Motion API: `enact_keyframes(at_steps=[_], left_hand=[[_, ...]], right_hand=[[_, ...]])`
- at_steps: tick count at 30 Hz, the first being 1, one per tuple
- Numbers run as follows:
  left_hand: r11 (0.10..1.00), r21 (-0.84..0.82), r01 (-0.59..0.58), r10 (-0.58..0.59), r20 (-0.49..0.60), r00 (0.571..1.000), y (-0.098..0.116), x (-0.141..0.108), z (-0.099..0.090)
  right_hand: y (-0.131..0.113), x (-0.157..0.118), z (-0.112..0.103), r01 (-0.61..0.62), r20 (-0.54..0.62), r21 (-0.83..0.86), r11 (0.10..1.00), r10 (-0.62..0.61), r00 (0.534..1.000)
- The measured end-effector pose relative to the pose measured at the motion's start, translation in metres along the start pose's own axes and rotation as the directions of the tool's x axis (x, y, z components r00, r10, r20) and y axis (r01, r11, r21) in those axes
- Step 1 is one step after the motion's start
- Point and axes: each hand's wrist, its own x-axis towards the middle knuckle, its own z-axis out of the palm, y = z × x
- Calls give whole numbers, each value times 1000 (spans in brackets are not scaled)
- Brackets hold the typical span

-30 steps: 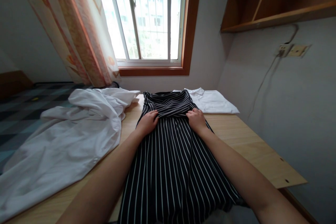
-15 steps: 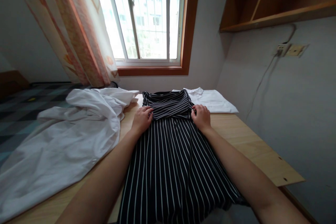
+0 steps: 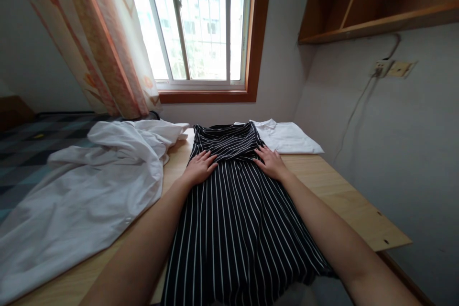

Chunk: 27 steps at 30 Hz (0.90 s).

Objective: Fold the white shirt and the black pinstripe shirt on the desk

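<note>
A black garment with white stripes [image 3: 236,220] lies lengthwise on the wooden table [image 3: 340,191], its far part folded over and its near end reaching the front edge. My left hand [image 3: 201,166] rests on the left side of the garment near the fold, fingers spread and lying flat. On the right side, my right hand [image 3: 270,161] lies flat too, fingers apart, its fingertips at the edge of the folded part. Neither hand grips anything.
A crumpled white cloth [image 3: 96,191] covers the left of the table. Behind on the right lies a folded white garment [image 3: 290,137]. A checked bed cover [image 3: 21,153] is at far left. A wooden shelf [image 3: 380,19] hangs at upper right.
Both hands have let go of the garment's side edges and opened. They have moved slightly nearer and inward, and now lie flat on the cloth.
</note>
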Motion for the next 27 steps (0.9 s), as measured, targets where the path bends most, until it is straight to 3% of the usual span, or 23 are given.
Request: enact_keyframes(at_steps=[4,6,8,11,13,20,27], left_hand=[[1000,5,-14,14,-20,1000,-1,0,2],[1000,16,-17,17,-8,1000,-2,0,1],[999,34,-16,15,14,1000,-1,0,0],[999,46,-3,2,28,1000,1,0,-1],[999,45,11,-12,12,1000,2,-1,-1],[1000,-13,8,-9,-116,993,7,-1,-5],[998,-14,62,-64,-180,982,11,4,-6]], right_hand=[[-5,-3,2,40,-52,-3,999,-40,998],[-3,-1,6,51,-16,59,997,-51,999],[2,5,9,55,-55,177,983,-46,997],[11,23,3,12,-214,362,932,71,974],[18,40,-6,-72,-248,403,912,185,951],[30,115,-27,-341,-111,305,889,389,915],[38,170,-15,-431,-13,298,852,455,890]])
